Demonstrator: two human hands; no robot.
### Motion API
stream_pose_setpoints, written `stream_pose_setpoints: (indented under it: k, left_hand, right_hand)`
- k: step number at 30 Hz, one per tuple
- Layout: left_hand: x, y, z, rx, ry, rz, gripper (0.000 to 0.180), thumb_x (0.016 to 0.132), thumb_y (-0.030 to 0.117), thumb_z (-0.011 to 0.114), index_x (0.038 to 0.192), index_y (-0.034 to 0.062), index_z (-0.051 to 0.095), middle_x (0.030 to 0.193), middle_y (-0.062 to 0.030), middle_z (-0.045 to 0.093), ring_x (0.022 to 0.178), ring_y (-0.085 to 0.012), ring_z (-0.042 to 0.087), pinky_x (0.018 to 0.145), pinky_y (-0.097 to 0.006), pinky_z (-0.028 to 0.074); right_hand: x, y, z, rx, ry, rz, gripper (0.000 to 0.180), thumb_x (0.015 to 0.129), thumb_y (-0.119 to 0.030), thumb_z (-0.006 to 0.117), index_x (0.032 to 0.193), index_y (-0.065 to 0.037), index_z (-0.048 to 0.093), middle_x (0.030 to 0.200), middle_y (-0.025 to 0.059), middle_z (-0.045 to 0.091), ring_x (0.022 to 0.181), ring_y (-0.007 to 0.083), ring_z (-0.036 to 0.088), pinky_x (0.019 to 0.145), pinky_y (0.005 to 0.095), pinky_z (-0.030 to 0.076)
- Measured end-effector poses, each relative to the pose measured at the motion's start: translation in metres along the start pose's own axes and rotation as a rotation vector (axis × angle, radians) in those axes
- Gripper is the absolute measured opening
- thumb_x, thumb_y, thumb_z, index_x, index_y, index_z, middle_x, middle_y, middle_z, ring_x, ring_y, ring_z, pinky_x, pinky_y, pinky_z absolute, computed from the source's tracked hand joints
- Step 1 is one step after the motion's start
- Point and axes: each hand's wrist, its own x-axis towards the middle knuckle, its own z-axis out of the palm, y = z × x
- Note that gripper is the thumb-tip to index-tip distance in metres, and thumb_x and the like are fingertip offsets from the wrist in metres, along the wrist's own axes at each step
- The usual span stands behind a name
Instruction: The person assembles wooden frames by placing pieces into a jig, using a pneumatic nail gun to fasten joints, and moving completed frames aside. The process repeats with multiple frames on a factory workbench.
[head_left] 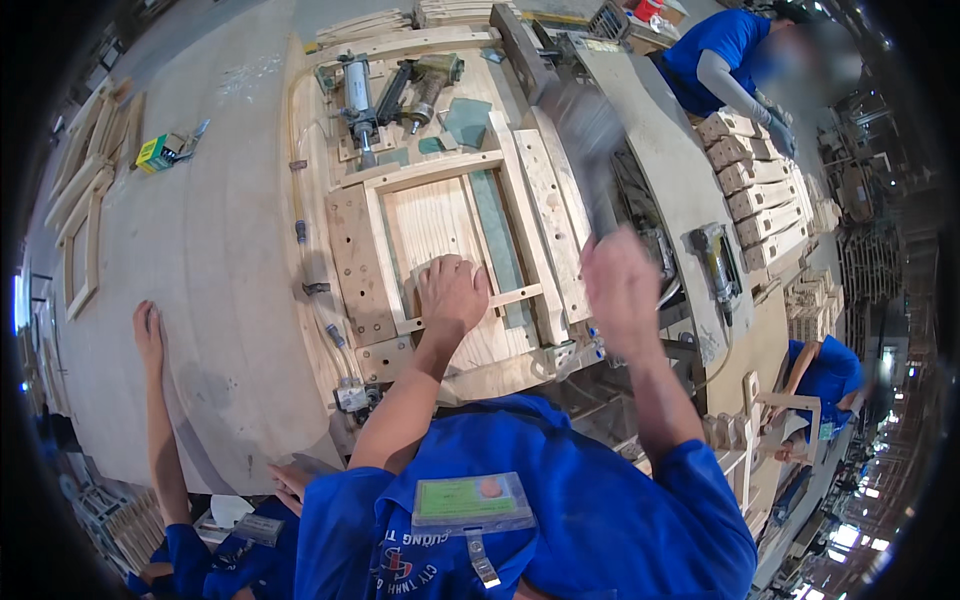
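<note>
- One person in a blue shirt stands at a wooden jig (350, 260) – both hands are over it.
- The left hand (452, 292) lies flat, fingers together, pressing a pale wooden frame (440, 215) seated in the jig.
- The frame's long axis runs away from the person, tilting slightly right at the far end.
- The right hand (620, 278) is clamped on the handle of a hammer (585, 130), raised and blurred – its head points up and away.
- Two pneumatic nail guns (415, 85) lie side by side at the far end.
- Two co-workers are nearby; one co-worker's bare hand (148, 335) rests on the table at left.
</note>
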Motion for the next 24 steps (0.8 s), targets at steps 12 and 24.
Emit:
stream_pose_setpoints:
  k: [12,24]
  left_hand:
    - [0.006,0.001,-0.006,0.026,-0.008,-0.073,0.032,0.095,0.028,0.069,0.112,0.0016,0.076,0.121,-0.0169,0.070,0.122,-0.0339,0.060,0.106,-0.050,0.043]
    - [0.010,0.013,-0.001,0.043,0.043,0.027,0.023,0.093,0.026,0.072,0.105,0.0066,0.076,0.117,-0.0097,0.070,0.117,-0.0318,0.062,0.106,-0.049,0.045]
  right_hand:
    - [0.091,0.109,0.061,0.096,-0.111,0.780,0.058,0.114,-0.055,0.039,0.087,-0.007,0.057,0.063,0.0050,0.044,0.046,0.0181,0.042,0.041,0.0363,0.036]
    - [0.101,0.204,0.000,-0.771,0.087,0.578,0.041,0.110,-0.043,0.054,0.116,-0.003,0.061,0.092,0.0264,0.076,0.088,0.0477,0.075,0.081,0.0595,0.058]
